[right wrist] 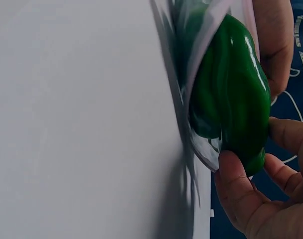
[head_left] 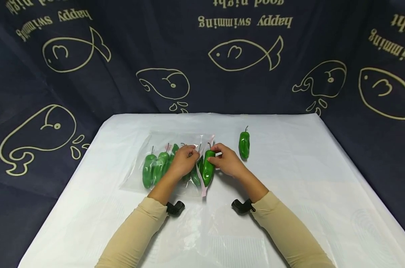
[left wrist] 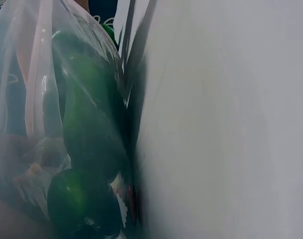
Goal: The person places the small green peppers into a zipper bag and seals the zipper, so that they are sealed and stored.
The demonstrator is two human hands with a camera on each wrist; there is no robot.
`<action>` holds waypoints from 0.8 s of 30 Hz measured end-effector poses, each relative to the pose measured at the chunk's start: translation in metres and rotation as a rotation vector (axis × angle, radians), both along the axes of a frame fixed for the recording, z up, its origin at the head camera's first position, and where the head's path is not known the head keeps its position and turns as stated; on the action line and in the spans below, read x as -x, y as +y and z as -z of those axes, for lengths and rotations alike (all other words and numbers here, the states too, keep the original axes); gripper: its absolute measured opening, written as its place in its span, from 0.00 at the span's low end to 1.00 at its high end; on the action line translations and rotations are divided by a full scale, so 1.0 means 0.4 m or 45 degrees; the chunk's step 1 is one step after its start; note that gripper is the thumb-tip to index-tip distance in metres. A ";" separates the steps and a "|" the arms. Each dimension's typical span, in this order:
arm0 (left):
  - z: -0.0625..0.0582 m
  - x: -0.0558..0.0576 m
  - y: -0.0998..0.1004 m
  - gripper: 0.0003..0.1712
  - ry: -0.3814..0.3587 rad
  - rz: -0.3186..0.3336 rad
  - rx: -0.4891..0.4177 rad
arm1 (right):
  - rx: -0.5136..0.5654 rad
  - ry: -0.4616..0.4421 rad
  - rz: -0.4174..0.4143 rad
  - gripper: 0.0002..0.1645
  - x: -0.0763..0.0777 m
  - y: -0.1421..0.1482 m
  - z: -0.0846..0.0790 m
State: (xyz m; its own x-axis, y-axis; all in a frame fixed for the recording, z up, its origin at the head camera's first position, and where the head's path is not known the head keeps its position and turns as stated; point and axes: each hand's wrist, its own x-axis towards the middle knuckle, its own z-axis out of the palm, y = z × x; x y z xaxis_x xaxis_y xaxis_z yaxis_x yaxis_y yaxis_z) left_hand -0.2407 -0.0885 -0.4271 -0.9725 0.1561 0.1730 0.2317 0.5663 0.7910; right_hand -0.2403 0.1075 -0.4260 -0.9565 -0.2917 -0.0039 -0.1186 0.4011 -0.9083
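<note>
A clear plastic bag (head_left: 133,178) with a pink-edged mouth (head_left: 203,192) lies on the table, its opening to the right. Several green peppers (head_left: 149,171) are inside, seen hazily through the plastic (left wrist: 91,114) in the left wrist view. My left hand (head_left: 184,160) is over the bag and pinches its upper layer near the mouth. My right hand (head_left: 226,162) grips a glossy green pepper (head_left: 208,169) between thumb and fingers. In the right wrist view this pepper (right wrist: 243,94) is partly within the bag's mouth, beside another pepper (right wrist: 204,107).
One more green pepper (head_left: 244,145) lies on the white-covered table (head_left: 289,156), to the right beyond my right hand. A dark blue curtain (head_left: 195,44) with fish and whale drawings hangs behind the table. Black wrist mounts (head_left: 175,208) are at both sleeves.
</note>
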 end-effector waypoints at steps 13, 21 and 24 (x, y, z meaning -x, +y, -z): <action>-0.006 -0.006 0.002 0.14 -0.033 -0.001 0.015 | -0.037 0.031 -0.008 0.24 -0.007 -0.014 0.009; -0.017 -0.008 0.006 0.14 -0.050 -0.014 -0.004 | -0.120 0.104 0.022 0.18 -0.005 -0.017 0.010; -0.018 -0.010 0.007 0.14 -0.042 -0.019 -0.008 | -0.096 0.082 0.020 0.15 -0.006 -0.020 0.009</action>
